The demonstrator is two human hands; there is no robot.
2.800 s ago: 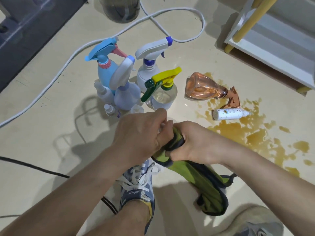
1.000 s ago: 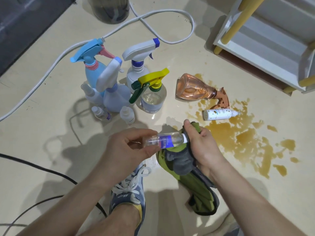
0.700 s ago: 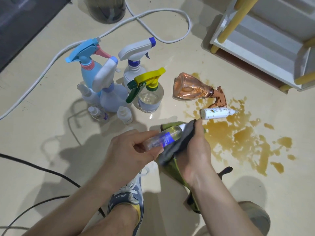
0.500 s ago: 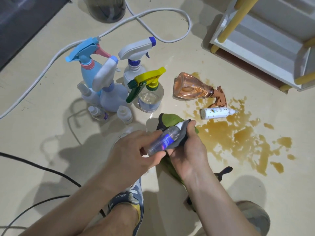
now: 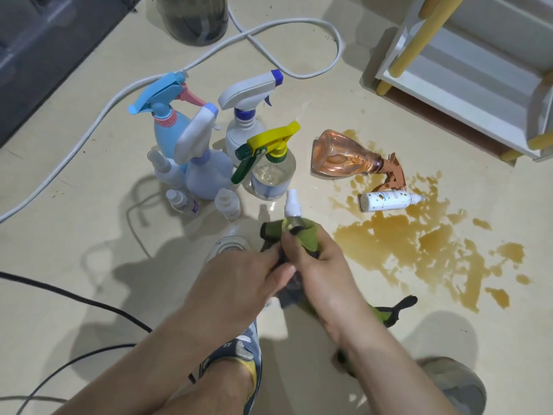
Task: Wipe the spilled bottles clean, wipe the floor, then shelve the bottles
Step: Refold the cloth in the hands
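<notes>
right hand (image 5: 321,268) was curled round the green cloth (image 5: 308,238), wrapping it about the body of the small spray bottle (image 5: 291,206), which was held up off the floor (image 5: 89,250) just ahead of the person's shoe (image 5: 239,351). the bottle's long axis ran away from the person, and its white nozzle end poked out of the cloth toward the cluster of standing bottles (image 5: 209,163). left hand (image 5: 236,286) met it from the near side with its fingers bent in at the bottle's lower end. it seemed to pinch the base, though cloth and knuckles hid the contact. off to the right an amber spray bottle (image 5: 341,158) lay on its side, trigger toward the brown spill (image 5: 419,247). a white bottle (image 5: 386,201) lay just beside it, cap pointing right.
</notes>
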